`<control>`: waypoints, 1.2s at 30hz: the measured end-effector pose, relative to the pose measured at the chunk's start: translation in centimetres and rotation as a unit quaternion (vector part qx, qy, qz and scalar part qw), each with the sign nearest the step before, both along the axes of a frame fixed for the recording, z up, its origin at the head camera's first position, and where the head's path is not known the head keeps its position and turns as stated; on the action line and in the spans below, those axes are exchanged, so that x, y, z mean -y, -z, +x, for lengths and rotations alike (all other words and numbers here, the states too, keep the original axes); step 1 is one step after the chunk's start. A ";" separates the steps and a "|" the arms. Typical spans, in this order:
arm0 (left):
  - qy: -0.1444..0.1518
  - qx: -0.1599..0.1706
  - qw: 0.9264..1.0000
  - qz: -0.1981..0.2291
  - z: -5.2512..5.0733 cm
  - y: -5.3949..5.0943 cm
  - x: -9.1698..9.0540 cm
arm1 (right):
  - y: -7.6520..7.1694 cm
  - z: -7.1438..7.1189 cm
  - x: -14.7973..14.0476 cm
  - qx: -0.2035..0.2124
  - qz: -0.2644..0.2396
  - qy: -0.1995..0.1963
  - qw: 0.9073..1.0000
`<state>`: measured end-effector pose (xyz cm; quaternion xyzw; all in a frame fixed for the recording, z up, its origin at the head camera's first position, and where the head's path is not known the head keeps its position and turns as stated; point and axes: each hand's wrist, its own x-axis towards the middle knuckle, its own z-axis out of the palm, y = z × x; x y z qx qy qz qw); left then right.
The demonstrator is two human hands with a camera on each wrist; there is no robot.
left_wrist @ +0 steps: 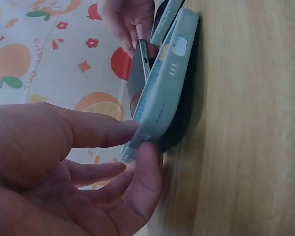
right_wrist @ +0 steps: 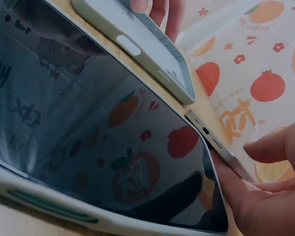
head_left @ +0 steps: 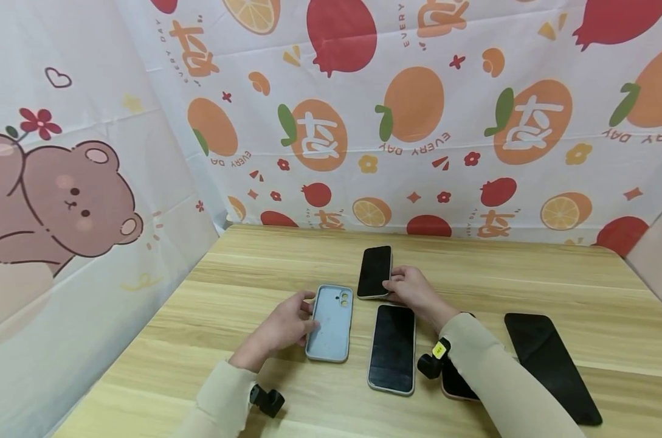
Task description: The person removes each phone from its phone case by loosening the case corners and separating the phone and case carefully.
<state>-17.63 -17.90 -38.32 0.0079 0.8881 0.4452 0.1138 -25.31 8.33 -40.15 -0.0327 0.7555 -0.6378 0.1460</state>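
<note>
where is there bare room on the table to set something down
The table is bare at back left, between the back cloth and the blue case, and at back right, between that cloth and the black slab. Crowded: the middle, with the upper phone and lower phone close together, and the right sleeve over another phone.

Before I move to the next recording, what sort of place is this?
Probably a screened-off indoor workspace, perhaps set up for filming: printed sheets hang behind and to the left of a wood-grain table, and several phones lie on it.
</note>
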 end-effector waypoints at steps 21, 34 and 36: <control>0.027 -0.103 0.982 -0.158 0.2 -0.8 -1.3 | -2.6 2.1 -2.2 -0.057 0.015 -0.014 0.998; 0.066 -0.177 0.977 -0.101 -0.1 -1.5 -5.4 | -3.2 5.5 -4.2 -0.057 0.035 -0.046 0.997; 0.078 -0.177 0.976 -0.099 -0.1 -1.4 -6.0 | -3.1 6.1 -4.3 -0.058 0.033 -0.052 0.996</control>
